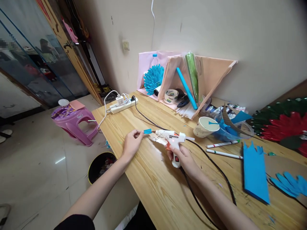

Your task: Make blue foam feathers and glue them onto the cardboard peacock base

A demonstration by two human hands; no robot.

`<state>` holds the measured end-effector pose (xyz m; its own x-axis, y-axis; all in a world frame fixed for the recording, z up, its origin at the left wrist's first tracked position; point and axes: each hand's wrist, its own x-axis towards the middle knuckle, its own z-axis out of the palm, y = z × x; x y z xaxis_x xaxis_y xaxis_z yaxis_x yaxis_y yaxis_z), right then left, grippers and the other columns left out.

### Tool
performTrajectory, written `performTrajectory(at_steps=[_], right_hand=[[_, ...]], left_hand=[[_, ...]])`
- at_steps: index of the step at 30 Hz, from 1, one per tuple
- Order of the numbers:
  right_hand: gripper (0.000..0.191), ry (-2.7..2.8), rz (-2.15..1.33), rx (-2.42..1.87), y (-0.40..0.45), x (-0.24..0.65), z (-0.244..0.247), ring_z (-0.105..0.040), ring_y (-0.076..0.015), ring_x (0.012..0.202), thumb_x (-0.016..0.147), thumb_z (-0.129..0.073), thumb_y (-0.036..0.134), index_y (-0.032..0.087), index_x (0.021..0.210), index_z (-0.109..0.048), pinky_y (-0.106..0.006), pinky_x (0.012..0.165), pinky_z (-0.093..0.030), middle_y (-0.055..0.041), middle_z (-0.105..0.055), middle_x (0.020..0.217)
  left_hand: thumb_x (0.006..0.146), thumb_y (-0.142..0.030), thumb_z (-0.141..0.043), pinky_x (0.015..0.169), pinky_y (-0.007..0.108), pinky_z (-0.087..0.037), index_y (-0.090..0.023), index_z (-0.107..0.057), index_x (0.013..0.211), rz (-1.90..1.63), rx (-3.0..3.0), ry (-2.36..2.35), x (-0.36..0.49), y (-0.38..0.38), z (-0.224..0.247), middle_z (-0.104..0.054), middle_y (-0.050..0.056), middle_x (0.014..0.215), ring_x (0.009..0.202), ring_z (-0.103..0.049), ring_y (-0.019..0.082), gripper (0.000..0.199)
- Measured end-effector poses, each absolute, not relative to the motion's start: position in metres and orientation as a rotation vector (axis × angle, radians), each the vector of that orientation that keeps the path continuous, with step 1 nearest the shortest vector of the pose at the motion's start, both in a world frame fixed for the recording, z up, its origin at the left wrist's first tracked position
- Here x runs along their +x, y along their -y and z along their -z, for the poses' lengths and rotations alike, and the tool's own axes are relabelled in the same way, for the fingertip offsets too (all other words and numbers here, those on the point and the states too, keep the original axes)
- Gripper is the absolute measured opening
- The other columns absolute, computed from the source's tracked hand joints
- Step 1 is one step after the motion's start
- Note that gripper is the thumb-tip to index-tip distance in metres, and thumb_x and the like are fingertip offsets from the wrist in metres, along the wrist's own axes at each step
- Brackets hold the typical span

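Note:
Between the fingertips of my left hand (132, 142) is a small blue paper strip (147, 131), pinched at its left end and pointing right. My right hand (184, 158) grips the handle of a white hot glue gun (170, 136), with a finger near the orange trigger. The gun's nozzle points left and meets, or nearly meets, the strip's free end; I cannot tell which. A glue stick (190, 138) pokes out of the back of the gun. Its black cord (189, 188) trails down from the handle.
A power strip (123, 106) lies at the table's far left corner. A paper cup (206, 126), markers (224, 154), a blue folded sheet (255, 174) and blue petals (287, 185) lie right. A pink divider (206, 68) stands behind. A bin (102, 166) and pink stool (74, 121) are left.

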<state>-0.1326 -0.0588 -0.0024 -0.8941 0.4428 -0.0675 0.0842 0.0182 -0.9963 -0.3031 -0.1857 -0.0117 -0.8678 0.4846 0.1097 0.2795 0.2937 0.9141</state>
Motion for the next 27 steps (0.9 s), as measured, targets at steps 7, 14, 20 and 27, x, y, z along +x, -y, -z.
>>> performTrajectory(at_steps=[7, 14, 20, 27], right_hand=[[0.035, 2.044, -1.957, -0.53, 0.0573, -0.133, 0.0027, -0.044, -0.0116, 0.052, 0.084, -0.043, 0.048, 0.015, 0.083, -0.052, -0.024, 0.052, -0.034, 0.0021, -0.051, 0.056], [0.033, 2.083, -1.95, -0.507, 0.059, -0.1342, 0.0046, -0.044, -0.0122, 0.053, 0.085, -0.041, 0.047, 0.016, 0.075, -0.05, -0.025, 0.053, -0.035, 0.0018, -0.051, 0.055], [0.037, 2.138, -1.896, -0.495, 0.0575, -0.1345, 0.0044, -0.045, -0.0123, 0.052, 0.086, -0.039, 0.046, 0.018, 0.064, -0.048, -0.025, 0.054, -0.036, 0.0009, -0.052, 0.054], [0.042, 2.198, -1.818, -0.488, 0.0546, -0.1343, 0.0075, -0.045, -0.0121, 0.054, 0.088, -0.038, 0.045, 0.018, 0.058, -0.048, -0.025, 0.057, -0.036, 0.0005, -0.051, 0.054]], left_hand=[[0.076, -0.041, -0.055, 0.054, 0.023, -0.036, -0.015, -0.063, 0.069, -1.642, 0.744, -2.317, -0.3005, 0.1843, 0.0108, -0.059, 0.001, 0.063, 0.057, -0.051, 0.013, 0.028], [0.075, -0.042, -0.057, 0.051, 0.022, -0.034, -0.015, -0.062, 0.069, -1.68, 0.756, -2.262, -0.2984, 0.1832, 0.009, -0.057, 0.0, 0.061, 0.054, -0.047, 0.011, 0.029], [0.075, -0.043, -0.056, 0.049, 0.022, -0.033, -0.015, -0.062, 0.07, -1.697, 0.783, -2.246, -0.2976, 0.1831, 0.0097, -0.056, -0.001, 0.06, 0.052, -0.045, 0.011, 0.029], [0.075, -0.042, -0.056, 0.051, 0.022, -0.033, -0.015, -0.062, 0.07, -1.683, 0.796, -2.268, -0.2969, 0.1832, 0.0081, -0.055, -0.001, 0.059, 0.052, -0.045, 0.011, 0.028]])
